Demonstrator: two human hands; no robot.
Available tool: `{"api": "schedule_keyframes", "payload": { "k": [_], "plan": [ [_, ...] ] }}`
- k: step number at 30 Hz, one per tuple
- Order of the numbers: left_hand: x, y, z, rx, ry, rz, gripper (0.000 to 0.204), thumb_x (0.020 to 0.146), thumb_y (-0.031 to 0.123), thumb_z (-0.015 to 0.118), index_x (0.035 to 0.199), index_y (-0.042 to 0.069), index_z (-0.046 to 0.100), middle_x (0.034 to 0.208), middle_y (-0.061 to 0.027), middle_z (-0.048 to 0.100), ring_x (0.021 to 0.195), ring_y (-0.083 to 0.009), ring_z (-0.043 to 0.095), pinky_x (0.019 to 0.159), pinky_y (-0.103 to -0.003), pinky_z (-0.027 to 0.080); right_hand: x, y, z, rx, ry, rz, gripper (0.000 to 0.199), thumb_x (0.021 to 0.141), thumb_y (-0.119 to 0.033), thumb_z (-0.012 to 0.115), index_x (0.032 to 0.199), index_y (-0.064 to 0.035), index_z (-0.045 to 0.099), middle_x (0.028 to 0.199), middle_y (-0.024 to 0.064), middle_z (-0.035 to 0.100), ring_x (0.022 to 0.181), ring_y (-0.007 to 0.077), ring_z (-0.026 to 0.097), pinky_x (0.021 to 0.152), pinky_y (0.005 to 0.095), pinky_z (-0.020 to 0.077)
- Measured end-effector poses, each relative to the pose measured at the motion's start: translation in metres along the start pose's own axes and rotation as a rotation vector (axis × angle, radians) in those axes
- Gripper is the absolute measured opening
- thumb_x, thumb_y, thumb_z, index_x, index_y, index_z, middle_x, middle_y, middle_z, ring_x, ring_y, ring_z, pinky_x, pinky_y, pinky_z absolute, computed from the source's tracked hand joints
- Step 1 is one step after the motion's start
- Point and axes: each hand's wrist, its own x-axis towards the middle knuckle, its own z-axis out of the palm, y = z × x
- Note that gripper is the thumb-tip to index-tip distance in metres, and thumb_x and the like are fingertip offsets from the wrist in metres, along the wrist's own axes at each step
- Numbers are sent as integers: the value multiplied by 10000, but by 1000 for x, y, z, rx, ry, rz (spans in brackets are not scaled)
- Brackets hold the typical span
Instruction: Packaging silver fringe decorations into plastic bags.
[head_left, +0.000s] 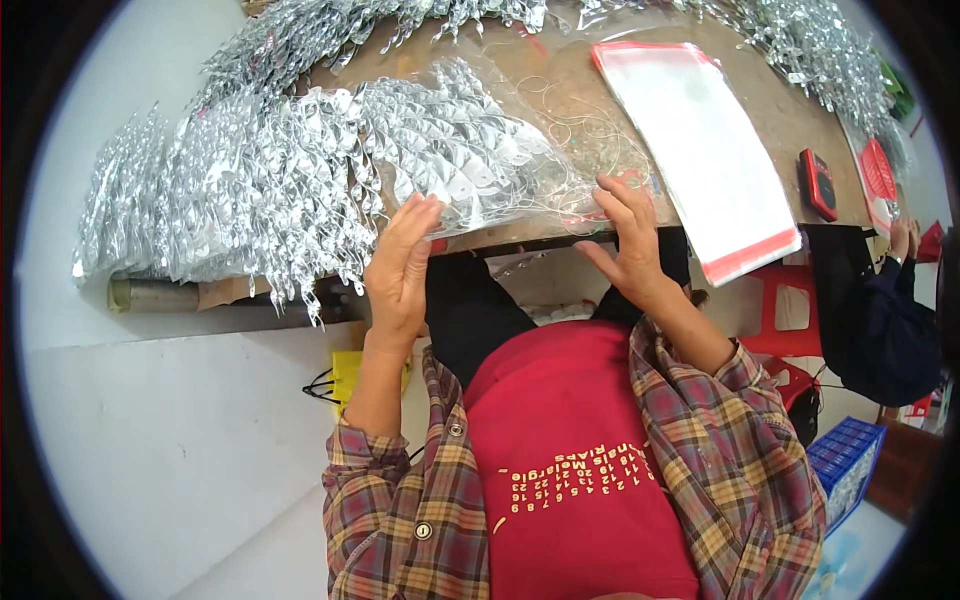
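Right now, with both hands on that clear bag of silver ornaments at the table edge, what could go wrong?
1. The clear bag lies at the table edge; a pull from the left hand or right hand might drag it off.
2. The silver ornaments already hang over the edge and could slide down.
3. Thin loose threads near the right hand may tangle with fingers.

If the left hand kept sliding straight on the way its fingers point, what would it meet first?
The left hand points up and slightly right over the table edge. It would likely first push into the clear bag of silver ornaments its fingertips already touch, though depth is hard to judge.
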Motion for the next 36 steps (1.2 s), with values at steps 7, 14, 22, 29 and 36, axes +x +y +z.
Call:
{"api": "schedule_keyframes", "payload": {
  "k": [7, 14, 22, 29, 36],
  "plan": [
    [-34, -12, -4, 56, -90, 20, 261, 930, 47, 520, 1165, 30, 633, 1201, -113, 629, 1221, -314, 526, 1031, -389, 387, 26, 2, -2, -62, 37, -338, 513, 648, -73, 757, 1130, -144, 594, 1253, 83, 567, 1130, 294, 538, 963, 450, 406],
    [-47, -10, -12, 321, -118, 178, 323, 791, -7, 643, 1107, 56, 656, 1129, -105, 646, 1131, -320, 572, 969, -409, 449, 30, -4, -5, -79, -123, -544, 292, 691, -103, 708, 969, -180, 662, 1145, 2, 638, 1110, 227, 568, 888, 387, 447],
    [-43, -14, -15, -43, -121, -272, 177, 928, 56, 533, 1040, 5, 660, 985, -108, 680, 954, -215, 642, 872, -301, 471, 36, 7, 12, 481, -327, -4, 121, 932, -129, 549, 947, -42, 632, 962, 53, 655, 903, 213, 596, 843, 352, 441],
    [-27, -13, 12, -215, 102, -527, 172, 926, 104, 565, 1024, -2, 658, 844, -44, 648, 764, -103, 583, 696, -241, 461, 46, -7, 33, 519, -130, 414, 98, 896, -115, 576, 941, -35, 610, 667, 41, 557, 612, 165, 542, 730, 317, 437],
    [-16, -20, 38, 286, 355, -244, 316, 799, 10, 650, 1103, 34, 569, 751, -48, 560, 677, -133, 548, 645, -282, 454, 46, -1, 51, -8, 17, 121, 302, 860, -109, 602, 1157, -110, 545, 672, 70, 568, 631, 257, 568, 803, 395, 437]
  ]
}}
